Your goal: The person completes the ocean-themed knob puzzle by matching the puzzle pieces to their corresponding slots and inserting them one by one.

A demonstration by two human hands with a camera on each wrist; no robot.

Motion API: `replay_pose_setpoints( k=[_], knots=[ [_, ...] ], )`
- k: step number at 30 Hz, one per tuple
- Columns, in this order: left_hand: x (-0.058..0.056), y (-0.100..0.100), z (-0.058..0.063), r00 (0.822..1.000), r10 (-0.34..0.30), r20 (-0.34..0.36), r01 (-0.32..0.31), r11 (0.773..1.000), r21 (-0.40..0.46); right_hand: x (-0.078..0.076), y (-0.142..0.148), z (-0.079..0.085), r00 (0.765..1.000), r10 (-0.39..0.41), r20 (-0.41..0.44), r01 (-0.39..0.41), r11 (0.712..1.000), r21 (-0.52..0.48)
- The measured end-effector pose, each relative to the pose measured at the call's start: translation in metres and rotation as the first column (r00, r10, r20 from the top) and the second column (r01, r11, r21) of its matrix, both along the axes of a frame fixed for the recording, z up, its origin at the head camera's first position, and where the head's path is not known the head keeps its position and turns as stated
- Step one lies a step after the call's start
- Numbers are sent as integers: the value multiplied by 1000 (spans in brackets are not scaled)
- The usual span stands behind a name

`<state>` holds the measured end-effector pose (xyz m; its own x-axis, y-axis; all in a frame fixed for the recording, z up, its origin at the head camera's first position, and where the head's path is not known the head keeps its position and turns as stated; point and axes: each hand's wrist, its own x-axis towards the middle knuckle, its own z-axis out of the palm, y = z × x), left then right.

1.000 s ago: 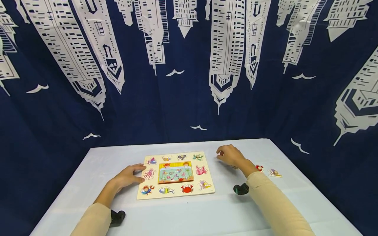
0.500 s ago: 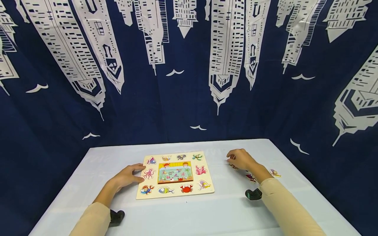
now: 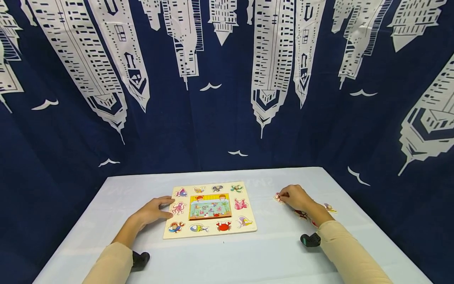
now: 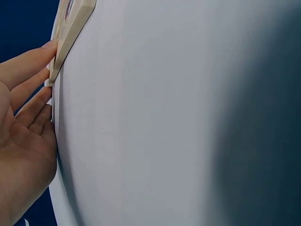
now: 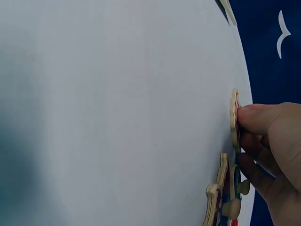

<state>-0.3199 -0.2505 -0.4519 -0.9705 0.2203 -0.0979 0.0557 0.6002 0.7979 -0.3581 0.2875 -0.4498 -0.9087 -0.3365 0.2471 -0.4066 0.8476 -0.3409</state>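
A pale wooden puzzle board [image 3: 209,235] with sea-animal pictures around an aquarium scene lies on the table. My left hand [image 3: 154,211] touches its left edge with thumb and fingers fairly straight; the left wrist view shows the fingertips at the board's corner [image 4: 75,28]. To the right of the board, my right hand [image 3: 298,198] pinches a thin pinkish puzzle piece [image 3: 278,198], whose picture is mostly hidden by the fingers. In the right wrist view this piece [image 5: 233,120] stands on edge between thumb and fingers, at or just above the table.
Loose puzzle pieces [image 3: 301,214] lie partly under my right wrist, some with round wooden knobs [image 5: 232,208]. Another piece [image 3: 330,208] lies farther right. The white-covered table [image 3: 213,264] meets a dark blue curtain [image 3: 198,130] with white building prints behind.
My right hand has moved right, away from the board, and lowered to the loose pieces, where it now grips one. The left hand has stayed at the board's edge.
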Motion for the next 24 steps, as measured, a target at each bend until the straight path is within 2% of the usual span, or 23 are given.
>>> replay_pose_setpoints(
  k=[6, 15, 24],
  knots=[
    [0, 1, 0, 1000, -2, -8, 2, 1000, -3, 1, -3, 2, 1000, -11, 12, 11, 1000, 5],
    [0, 2, -2, 1000, 2, -1, -2, 1000, -5, -3, -4, -1, 999, -31, -38, 32, 999, 33],
    [2, 0, 0, 1000, -1, -5, 1, 1000, -4, -5, -22, 9, 998, 13, -60, -11, 999, 35]
  ],
)
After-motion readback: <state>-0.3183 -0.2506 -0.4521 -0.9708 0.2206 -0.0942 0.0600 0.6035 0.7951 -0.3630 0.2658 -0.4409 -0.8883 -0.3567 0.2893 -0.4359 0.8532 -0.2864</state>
